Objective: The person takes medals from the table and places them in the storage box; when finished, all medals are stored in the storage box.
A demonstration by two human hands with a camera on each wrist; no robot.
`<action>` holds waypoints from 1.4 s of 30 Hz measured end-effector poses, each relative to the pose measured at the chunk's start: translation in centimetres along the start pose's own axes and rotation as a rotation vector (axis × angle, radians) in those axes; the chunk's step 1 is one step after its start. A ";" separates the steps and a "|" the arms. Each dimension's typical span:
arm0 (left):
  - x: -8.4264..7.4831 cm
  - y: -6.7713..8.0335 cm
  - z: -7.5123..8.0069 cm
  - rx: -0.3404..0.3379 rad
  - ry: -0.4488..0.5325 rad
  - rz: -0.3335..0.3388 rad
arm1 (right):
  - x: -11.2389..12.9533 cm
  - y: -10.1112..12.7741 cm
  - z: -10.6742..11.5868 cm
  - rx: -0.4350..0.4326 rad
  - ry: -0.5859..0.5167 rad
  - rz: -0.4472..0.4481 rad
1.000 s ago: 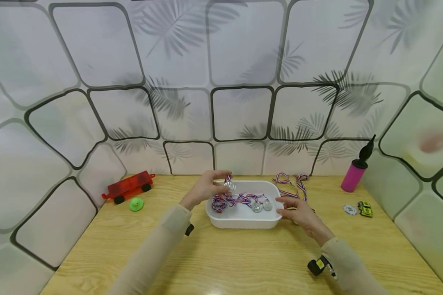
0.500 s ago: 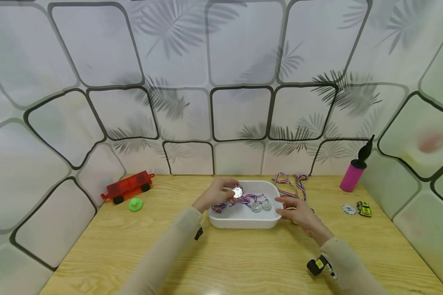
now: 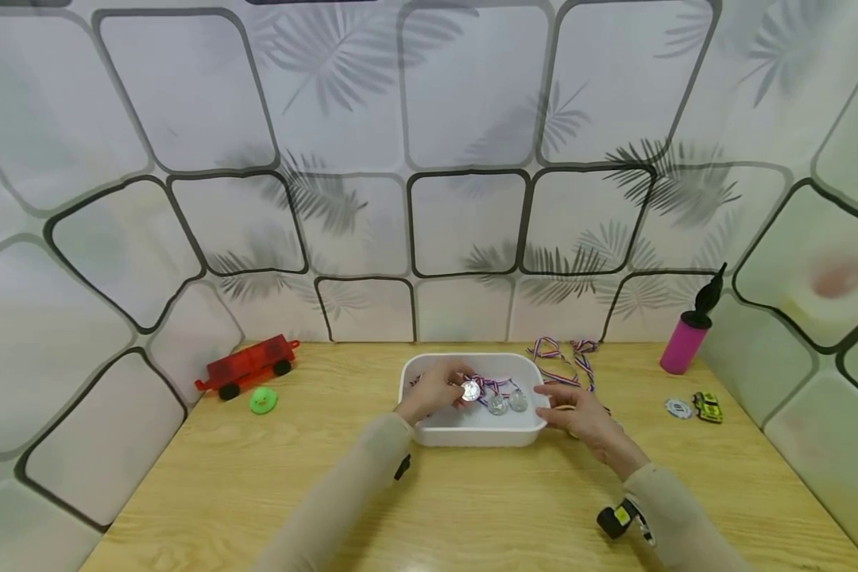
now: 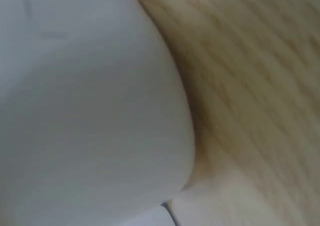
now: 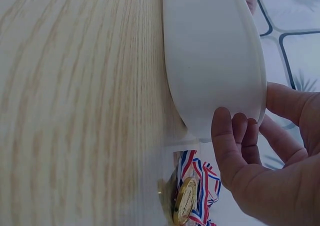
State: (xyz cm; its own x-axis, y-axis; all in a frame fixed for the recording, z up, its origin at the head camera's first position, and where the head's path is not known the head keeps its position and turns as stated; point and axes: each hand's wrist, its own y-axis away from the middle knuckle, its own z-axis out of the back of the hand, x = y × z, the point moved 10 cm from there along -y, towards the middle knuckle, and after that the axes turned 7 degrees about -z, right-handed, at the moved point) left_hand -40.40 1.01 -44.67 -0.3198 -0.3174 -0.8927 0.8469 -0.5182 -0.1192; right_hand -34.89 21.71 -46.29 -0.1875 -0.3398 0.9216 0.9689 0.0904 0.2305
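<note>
A white oval tub [image 3: 479,437] stands on the wooden table. Dipping into its left part, my left hand [image 3: 432,392] pinches a silver medal [image 3: 470,390] close over the tangled striped ribbons. Two more silver medals lie in the tub's right part, one of them [image 3: 497,405] nearer the middle. My right hand [image 3: 585,417] grips the tub's right end; in the right wrist view its fingers [image 5: 224,131] press the outer wall [image 5: 215,51] at the rim. The left wrist view holds only the tub's blurred wall [image 4: 105,126] and table; the left hand is out of it.
Beyond the tub's right end lie striped ribbons [image 3: 584,361] and a gold medal [image 5: 186,202]. A pink pump [image 3: 679,345], a poker chip [image 3: 678,408] and a yellow toy car [image 3: 707,407] are at right. At left are a red toy wagon [image 3: 250,367] and green duck [image 3: 262,400].
My left hand has moved right and down with the silver medal, from over the tub's back left rim to low inside it. The right hand has stayed at the tub's right end.
</note>
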 end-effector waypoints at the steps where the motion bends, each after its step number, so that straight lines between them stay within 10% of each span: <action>1: 0.0 0.0 -0.1 -0.005 0.003 0.002 | -0.1 0.0 0.0 -0.005 -0.005 -0.005; 20: 1.9 -0.1 -0.7 -0.152 -0.057 0.175 | -0.4 -0.4 0.1 -0.005 0.004 -0.006; 31: 0.9 0.0 -0.2 -0.110 -0.180 0.108 | 0.2 0.2 0.1 -0.006 -0.011 -0.004; 42: 0.0 1.5 1.9 -0.101 -0.005 0.092 | -0.1 0.2 0.0 0.024 -0.027 0.009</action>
State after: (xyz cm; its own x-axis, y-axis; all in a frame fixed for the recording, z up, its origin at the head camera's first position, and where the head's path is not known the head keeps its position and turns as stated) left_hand -39.93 -1.29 -44.07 -0.2412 -0.3639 -0.8997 0.9111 -0.4042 -0.0808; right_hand -34.67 21.74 -46.39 -0.1832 -0.3134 0.9318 0.9665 0.1158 0.2290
